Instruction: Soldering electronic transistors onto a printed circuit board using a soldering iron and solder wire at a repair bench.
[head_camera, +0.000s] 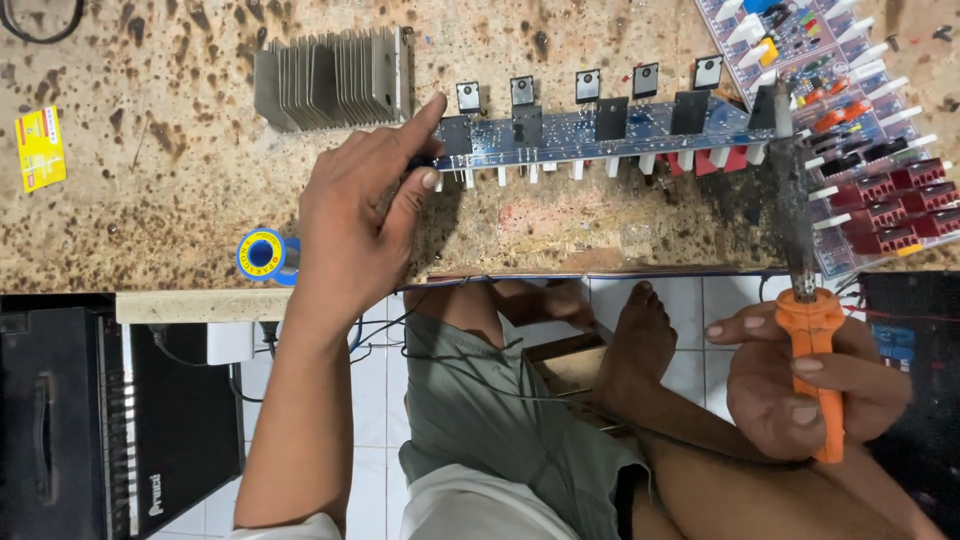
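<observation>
I see the left hand (355, 215) reaching up over the worktop (150, 220), index finger stretched out and thumb tucked under, both touching the left end of the long blue circuit board (600, 135). Fingers pinch the board's end; the rest of the hand is loosely curled, nothing else in it.

The board lies across the worktop, roughly level w/ a slight tilt up to the right. A row of black transistors (612, 115) w/ metal tabs stands along its far edge, and white and red parts run along its near edge.

Right hand (800, 380) sits lower, off the worktop edge, above the knee. Its grip is closed around the orange handle of a soldering iron (805, 280). The iron's dark shaft points up and away, tip near the right end of the board; can't tell if it touches.

Other stuff: finned grey heatsink (335, 80) just left of the board, near the left fingertips. A second circuit board (850, 120), crowded w/ red connectors and white parts, lies at an angle at the right, just beside the iron's shaft. A blue-and-yellow solder spool (266, 256) sits at the worktop's near edge, just left of the left wrist. A yellow packet (40, 148) lies far left. A black speaker cabinet (60, 420) stands below the worktop on the left.
</observation>
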